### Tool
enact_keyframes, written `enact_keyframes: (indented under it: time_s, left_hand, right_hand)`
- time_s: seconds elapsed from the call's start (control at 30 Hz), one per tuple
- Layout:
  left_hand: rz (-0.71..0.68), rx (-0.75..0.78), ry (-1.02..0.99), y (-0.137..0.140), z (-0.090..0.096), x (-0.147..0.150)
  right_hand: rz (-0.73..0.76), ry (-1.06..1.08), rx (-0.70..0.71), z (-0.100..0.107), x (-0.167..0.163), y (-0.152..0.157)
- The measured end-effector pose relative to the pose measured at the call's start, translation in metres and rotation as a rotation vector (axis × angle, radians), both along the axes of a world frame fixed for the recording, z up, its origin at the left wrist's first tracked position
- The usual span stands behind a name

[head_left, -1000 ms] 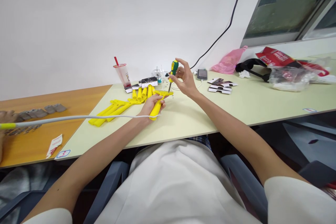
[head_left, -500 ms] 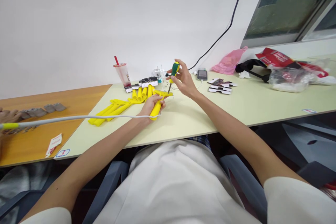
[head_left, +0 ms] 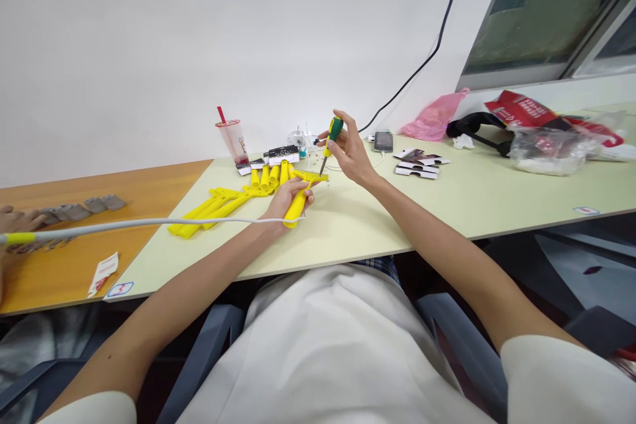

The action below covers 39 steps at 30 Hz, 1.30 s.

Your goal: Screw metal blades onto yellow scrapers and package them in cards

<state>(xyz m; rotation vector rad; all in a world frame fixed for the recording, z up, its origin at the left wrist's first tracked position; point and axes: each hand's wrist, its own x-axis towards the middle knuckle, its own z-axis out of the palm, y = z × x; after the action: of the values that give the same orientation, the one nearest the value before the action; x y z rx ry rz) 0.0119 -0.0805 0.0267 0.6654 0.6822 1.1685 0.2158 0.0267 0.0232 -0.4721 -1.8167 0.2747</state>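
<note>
My left hand (head_left: 288, 200) is wrapped round the handle of a yellow plastic scraper (head_left: 295, 209), its wide T-shaped head tilted up and away from me. In my right hand (head_left: 350, 154) is a screwdriver (head_left: 333, 135) with a green and yellow grip, held by the fingertips. The screwdriver leans to the right and its tip meets the scraper's head. Any screw under the tip is too small to make out. To the left of my left hand lie several more yellow scrapers (head_left: 218, 209), some in a loose pile, others with their handle ends toward me.
Behind the pile stand a plastic cup (head_left: 232, 141) with a red straw and black-and-white cards (head_left: 282, 154). At right are a small device (head_left: 383, 140), a card pile (head_left: 421, 163) and plastic bags (head_left: 550, 148). A grey cable (head_left: 163, 222) crosses in front. Another person's hand (head_left: 18, 219) is far left.
The screwdriver's grip has tipped slightly to the right, and the fingers of my right hand have shifted on it. My left hand and the yellow scraper stay in place.
</note>
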Motion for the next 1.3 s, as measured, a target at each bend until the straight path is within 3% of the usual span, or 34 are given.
enact_keyframes:
  time_s: [0.33, 0.53, 0.8, 0.97, 1.3]
  left_hand:
    - [-0.008, -0.006, -0.003, -0.001, -0.002, 0.001]
    - [-0.014, -0.006, -0.022, 0.002, -0.001, -0.002]
    - [-0.009, -0.002, -0.012, -0.002, 0.000, -0.001]
    - [-0.002, 0.010, -0.003, -0.002, 0.001, -0.001]
    - [0.004, 0.026, 0.003, -0.004, 0.002, 0.000]
  right_hand:
    - [-0.042, 0.021, -0.015, 0.000, 0.001, 0.003]
    - [0.026, -0.001, -0.046, 0.002, 0.000, -0.003]
    - [-0.094, -0.041, 0.010, 0.004, 0.001, -0.001]
    - [-0.046, -0.071, 0.015, 0.009, -0.001, -0.010]
    - [-0.083, 0.034, 0.033, 0.001, 0.000, 0.004]
